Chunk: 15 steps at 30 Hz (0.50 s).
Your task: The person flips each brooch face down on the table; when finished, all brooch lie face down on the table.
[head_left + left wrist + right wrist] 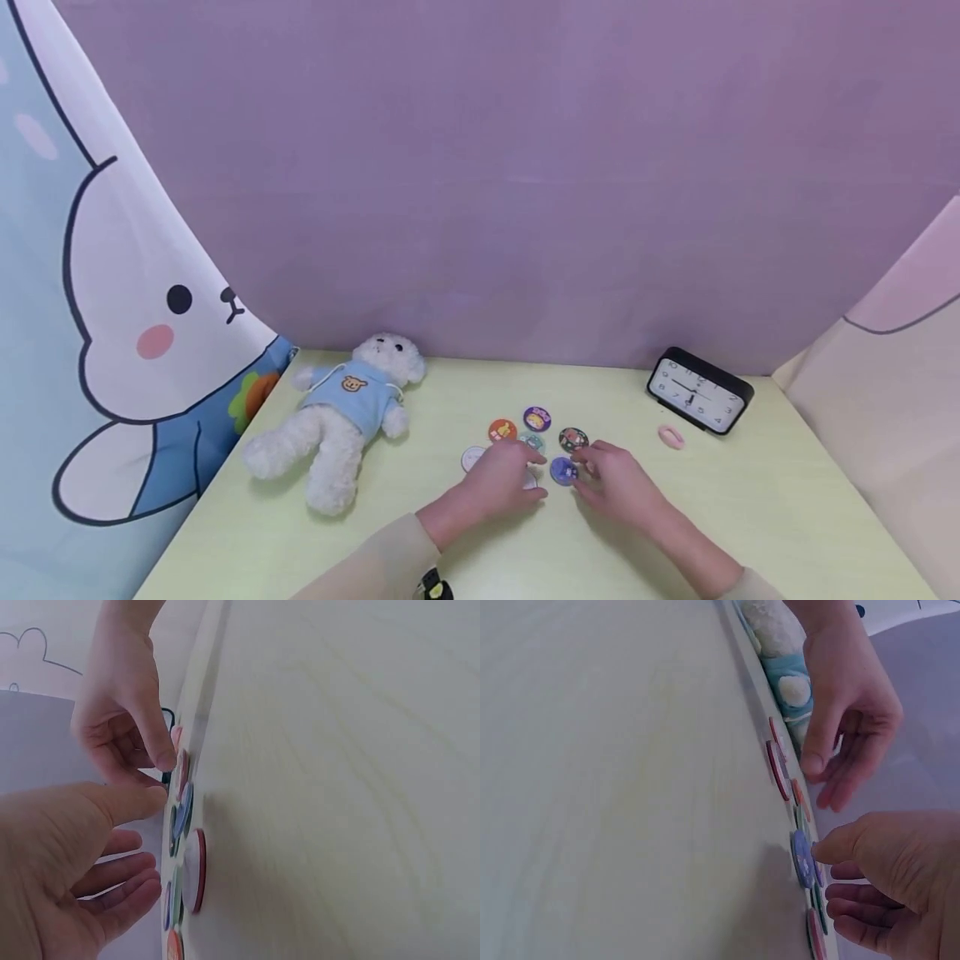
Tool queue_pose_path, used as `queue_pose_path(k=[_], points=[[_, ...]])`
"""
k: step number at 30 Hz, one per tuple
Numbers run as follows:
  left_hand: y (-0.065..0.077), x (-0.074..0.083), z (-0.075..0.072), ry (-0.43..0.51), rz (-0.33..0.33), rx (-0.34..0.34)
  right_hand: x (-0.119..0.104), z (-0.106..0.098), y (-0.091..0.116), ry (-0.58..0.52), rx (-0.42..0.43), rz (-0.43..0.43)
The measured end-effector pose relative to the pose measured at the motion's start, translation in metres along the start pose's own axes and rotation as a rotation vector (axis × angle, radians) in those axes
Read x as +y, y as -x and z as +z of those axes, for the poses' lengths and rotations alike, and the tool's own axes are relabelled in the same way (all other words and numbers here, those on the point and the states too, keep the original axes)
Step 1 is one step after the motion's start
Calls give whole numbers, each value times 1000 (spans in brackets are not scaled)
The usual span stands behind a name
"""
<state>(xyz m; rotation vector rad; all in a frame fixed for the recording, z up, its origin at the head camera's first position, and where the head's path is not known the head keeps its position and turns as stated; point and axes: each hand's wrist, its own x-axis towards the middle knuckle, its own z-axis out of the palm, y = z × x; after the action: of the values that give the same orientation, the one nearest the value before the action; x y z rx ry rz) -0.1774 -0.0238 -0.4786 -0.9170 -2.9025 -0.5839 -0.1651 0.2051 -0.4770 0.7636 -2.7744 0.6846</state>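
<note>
Several round picture badges lie grouped on the table: orange, purple, pale teal, dark green, blue and white. My left hand hovers over the group's left side with fingers relaxed, partly covering another white badge with a red edge. Nothing shows in its grasp. On the other side my right hand reaches beside the blue badge, its fingers loosely bent and its thumb near that badge; whether they touch is unclear. A pink badge lies beneath the right hand.
A white plush toy in a blue hoodie lies at the left. At the right back stand a black desk clock and, before it, a small pink ring-shaped item. A purple backdrop borders the table's far edge.
</note>
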Motion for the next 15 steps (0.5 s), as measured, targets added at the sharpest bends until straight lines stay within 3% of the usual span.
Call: queue_pose_path(k=[10,15], points=[[-19,13,13,-75,-20,-67,-1,12,3,-5,6,-6],[-22,12,20,-73,0,-23,-2,15,2,-90,4,23]])
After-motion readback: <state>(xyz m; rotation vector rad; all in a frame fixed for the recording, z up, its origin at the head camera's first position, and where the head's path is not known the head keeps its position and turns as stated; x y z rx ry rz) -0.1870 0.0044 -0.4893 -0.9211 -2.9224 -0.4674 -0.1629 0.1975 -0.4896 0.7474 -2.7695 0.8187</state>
